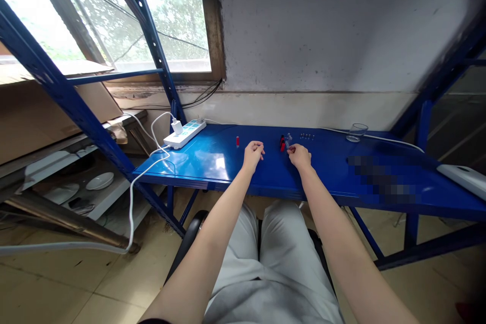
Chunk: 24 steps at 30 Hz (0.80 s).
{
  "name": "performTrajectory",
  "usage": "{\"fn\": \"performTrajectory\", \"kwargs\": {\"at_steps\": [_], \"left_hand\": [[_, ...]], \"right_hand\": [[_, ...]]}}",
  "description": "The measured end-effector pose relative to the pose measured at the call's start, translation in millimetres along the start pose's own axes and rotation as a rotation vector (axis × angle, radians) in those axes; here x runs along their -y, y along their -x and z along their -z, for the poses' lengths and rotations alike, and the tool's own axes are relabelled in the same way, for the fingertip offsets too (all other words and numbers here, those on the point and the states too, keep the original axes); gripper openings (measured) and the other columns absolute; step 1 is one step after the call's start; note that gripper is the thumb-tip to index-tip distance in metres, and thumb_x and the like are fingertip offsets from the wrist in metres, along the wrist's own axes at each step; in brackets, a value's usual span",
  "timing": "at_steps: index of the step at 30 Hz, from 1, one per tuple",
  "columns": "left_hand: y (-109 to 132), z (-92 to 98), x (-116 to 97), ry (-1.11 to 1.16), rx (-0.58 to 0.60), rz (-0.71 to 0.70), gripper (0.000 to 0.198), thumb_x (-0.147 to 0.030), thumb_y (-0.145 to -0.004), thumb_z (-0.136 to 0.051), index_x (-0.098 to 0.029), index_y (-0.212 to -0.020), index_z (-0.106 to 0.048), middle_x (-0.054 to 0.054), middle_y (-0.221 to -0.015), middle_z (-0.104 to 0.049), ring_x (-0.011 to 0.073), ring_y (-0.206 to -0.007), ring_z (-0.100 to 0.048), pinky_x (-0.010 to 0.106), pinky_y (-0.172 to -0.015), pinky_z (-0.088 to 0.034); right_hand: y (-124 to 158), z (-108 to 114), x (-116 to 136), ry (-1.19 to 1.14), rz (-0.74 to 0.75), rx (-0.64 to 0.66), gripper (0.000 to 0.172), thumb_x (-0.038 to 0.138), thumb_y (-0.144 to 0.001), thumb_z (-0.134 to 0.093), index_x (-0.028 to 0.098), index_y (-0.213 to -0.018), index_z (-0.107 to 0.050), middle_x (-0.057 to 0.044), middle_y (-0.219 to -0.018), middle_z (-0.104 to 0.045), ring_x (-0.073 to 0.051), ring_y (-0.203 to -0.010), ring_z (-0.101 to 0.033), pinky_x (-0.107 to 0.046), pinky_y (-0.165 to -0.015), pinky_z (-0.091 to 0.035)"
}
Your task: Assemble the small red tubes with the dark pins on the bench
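Clear bits (287, 138) at 11 o'clock of right hand (301, 156), left hand (251, 155) farther; right pinched, left curled; any grip unclear.

On blue metal table (330, 174): white rectangular power strip (186, 134) at left end; small red cylinder (237, 140) right of strip; small red-and-black pieces (282, 144) beyond gap between left hand (254, 154) and right hand (300, 155); small clear pieces (289, 137) just right of these; tiny shiny beads (307, 136) farther right; clear round glass cup (357, 133) right of beads, near back edge. Grey wall (304, 35) behind table.
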<state>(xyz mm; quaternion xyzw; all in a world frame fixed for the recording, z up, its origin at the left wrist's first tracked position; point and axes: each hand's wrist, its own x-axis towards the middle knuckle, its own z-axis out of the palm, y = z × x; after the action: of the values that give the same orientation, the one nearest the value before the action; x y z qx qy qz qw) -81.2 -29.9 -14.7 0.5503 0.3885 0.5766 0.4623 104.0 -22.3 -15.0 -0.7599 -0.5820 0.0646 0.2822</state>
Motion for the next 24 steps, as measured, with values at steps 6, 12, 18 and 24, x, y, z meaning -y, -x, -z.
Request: {"fn": "performTrajectory", "kwargs": {"at_steps": [6, 12, 18, 24], "left_hand": [[0.7, 0.0, -0.9, 0.0, 0.019, -0.006, 0.012, -0.024, -0.078, -0.053, -0.016, -0.086, -0.054, -0.002, -0.06, -0.055, 0.006, -0.042, -0.046, 0.02, -0.046, -0.036], [2.0, -0.8, -4.9, 0.007, 0.01, 0.024, 0.01, -0.024, -0.076, -0.055, -0.016, -0.082, -0.054, -0.003, -0.058, -0.054, 0.005, -0.041, -0.045, 0.02, -0.046, -0.035], [1.5, -0.8, -3.8, -0.007, 0.012, 0.017, 0.011, -0.025, -0.076, -0.055, -0.016, -0.082, -0.054, -0.003, -0.058, -0.054, 0.0051, -0.041, -0.045, 0.019, -0.045, -0.034], [1.9, -0.5, -3.5, -0.02, 0.013, 0.011, 0.011, -0.026, -0.077, -0.054, -0.016, -0.082, -0.054, -0.002, -0.059, -0.055, 0.0054, -0.041, -0.045, 0.02, -0.045, -0.034]], "right_hand": [[-2.5, 1.8, 2.9, 0.052, -0.034, -0.005, 0.021, 0.035, -0.079, -0.053, 0.018, -0.081, -0.066, -0.009, -0.081, -0.067, -0.024, -0.083, -0.061, -0.034, -0.073, -0.04], [-5.5, -0.6, 0.6, 0.034, -0.036, -0.017, 0.02, 0.036, -0.075, -0.057, 0.019, -0.074, -0.067, -0.009, -0.074, -0.067, -0.023, -0.076, -0.061, -0.033, -0.067, -0.042], [-6.1, -0.5, 0.7, 0.035, -0.063, -0.008, 0.022, 0.039, -0.076, -0.057, 0.02, -0.076, -0.068, -0.009, -0.076, -0.067, -0.024, -0.079, -0.061, -0.033, -0.068, -0.042], [-0.3, -0.7, 0.7, 0.055, -0.067, -0.01, 0.028, 0.042, -0.075, -0.057, 0.018, -0.088, -0.065, -0.011, -0.081, -0.066, -0.027, -0.087, -0.059, -0.038, -0.076, -0.039]]}}
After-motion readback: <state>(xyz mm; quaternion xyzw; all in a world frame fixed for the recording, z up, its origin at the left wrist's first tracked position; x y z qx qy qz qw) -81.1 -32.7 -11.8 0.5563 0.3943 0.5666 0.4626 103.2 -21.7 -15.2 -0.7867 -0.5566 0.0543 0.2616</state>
